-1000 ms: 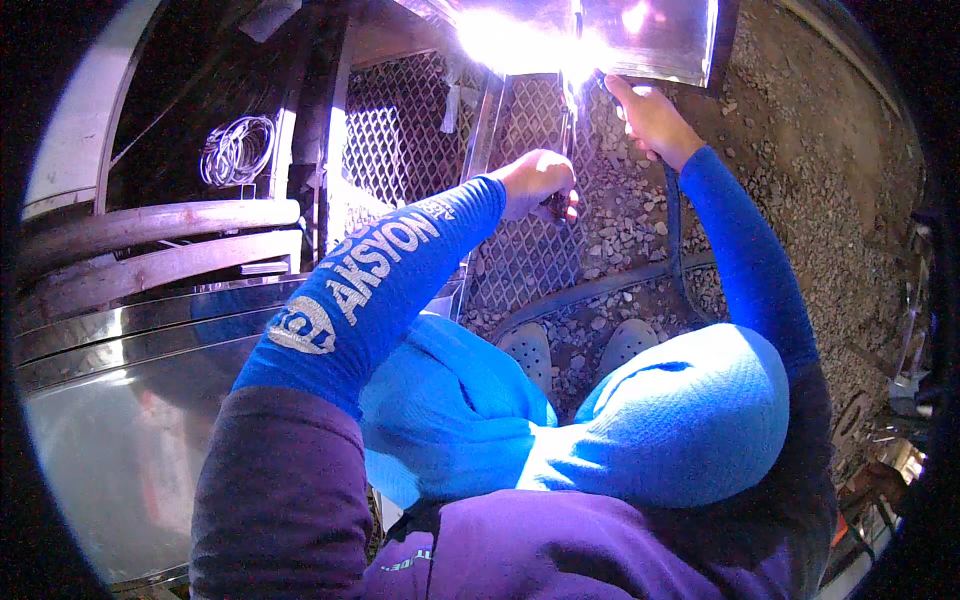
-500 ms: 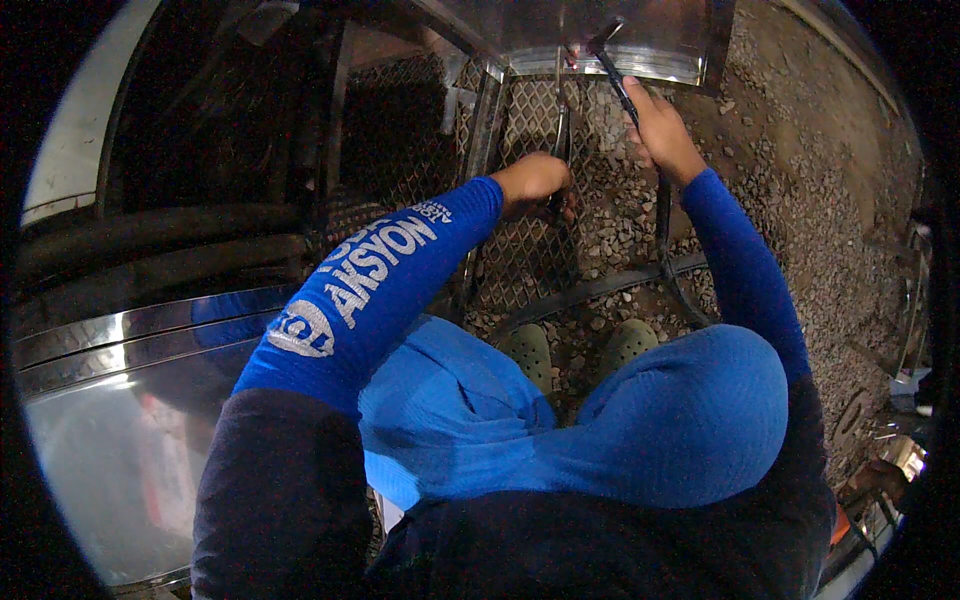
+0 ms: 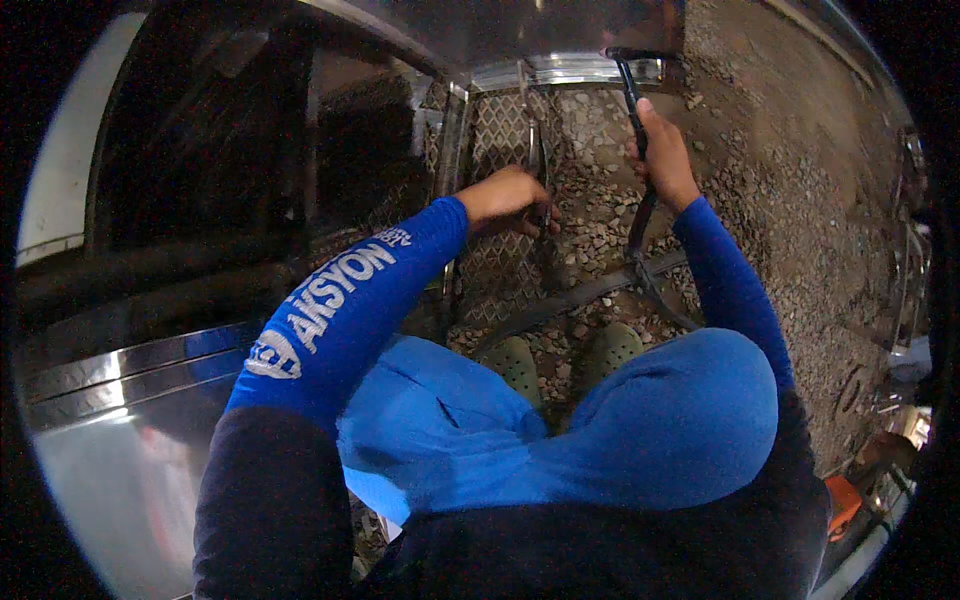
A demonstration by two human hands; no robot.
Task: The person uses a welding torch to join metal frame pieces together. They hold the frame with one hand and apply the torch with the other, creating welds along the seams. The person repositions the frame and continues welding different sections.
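Note:
My right hand (image 3: 664, 152) is wrapped around the black handle of a TIG welding torch (image 3: 628, 80). Its T-shaped head is up at the bottom edge of a shiny steel sheet (image 3: 560, 68), and a dark cable (image 3: 640, 232) runs down from the handle past my shoes. To the left, my left hand (image 3: 508, 198) is closed with its fingers curled around a thin metal rod (image 3: 533, 130). That rod points up toward the same steel edge. The fingertips of the left hand are partly in shadow.
Expanded metal mesh (image 3: 500, 130) lies beneath the left hand beside a steel post (image 3: 452, 130). Gravel (image 3: 790, 230) covers the ground. A flat dark strip (image 3: 560, 300) crosses before my green clogs (image 3: 612, 350). Polished sheet metal (image 3: 110, 470) stands at left; an orange thing (image 3: 843, 505) is at lower right.
The view has shifted, so the steel sheet sits further left. The torch head has come away from under the sheet toward the right, and now shows sideways near its lower corner.

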